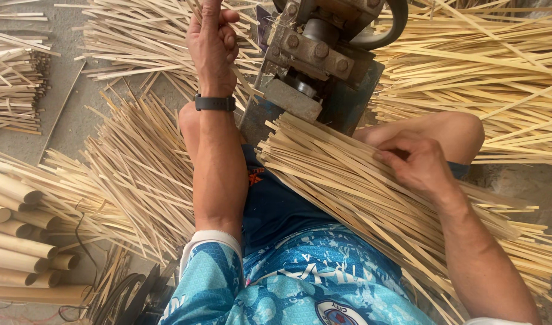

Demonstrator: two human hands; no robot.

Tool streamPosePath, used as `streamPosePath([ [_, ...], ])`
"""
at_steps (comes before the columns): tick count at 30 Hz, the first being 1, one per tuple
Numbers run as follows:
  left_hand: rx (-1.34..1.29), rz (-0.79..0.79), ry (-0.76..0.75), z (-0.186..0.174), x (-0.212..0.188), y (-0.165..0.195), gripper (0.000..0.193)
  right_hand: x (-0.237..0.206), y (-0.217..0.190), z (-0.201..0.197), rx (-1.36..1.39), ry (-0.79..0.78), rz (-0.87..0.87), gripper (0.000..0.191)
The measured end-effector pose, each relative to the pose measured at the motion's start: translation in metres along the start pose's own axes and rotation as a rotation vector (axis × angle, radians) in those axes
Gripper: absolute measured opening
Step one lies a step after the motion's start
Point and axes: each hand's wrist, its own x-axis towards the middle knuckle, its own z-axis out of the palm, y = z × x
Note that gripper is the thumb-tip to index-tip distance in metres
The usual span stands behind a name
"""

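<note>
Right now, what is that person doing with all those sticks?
A seated person has a bundle of thin bamboo strips lying across the lap. The right hand rests on the bundle, fingers among the strips. The left hand is raised, gripping a strip beside a metal machine. More strips cover the floor, and cut bamboo tubes lie stacked to the left.

Machine (324,54) top and left hand (212,45) fingertips beyond the upper edge
</note>
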Motion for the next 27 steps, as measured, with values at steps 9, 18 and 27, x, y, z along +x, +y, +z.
streamPosePath([
  [9,0.065,-0.024,0.036,0.012,-0.001,0.008,0.038,-0.027,0.028,-0.068,-0.023,0.121,0.038,0.009],
  [18,0.127,-0.041,0.065,0.023,-0.004,0.013,0.044,-0.014,0.011,-0.087,-0.083,0.265,-0.1,0.006],
  [27,0.116,-0.041,0.082,0.021,-0.001,0.014,0.041,0.007,-0.011,-0.07,-0.398,0.485,-0.193,0.009],
])
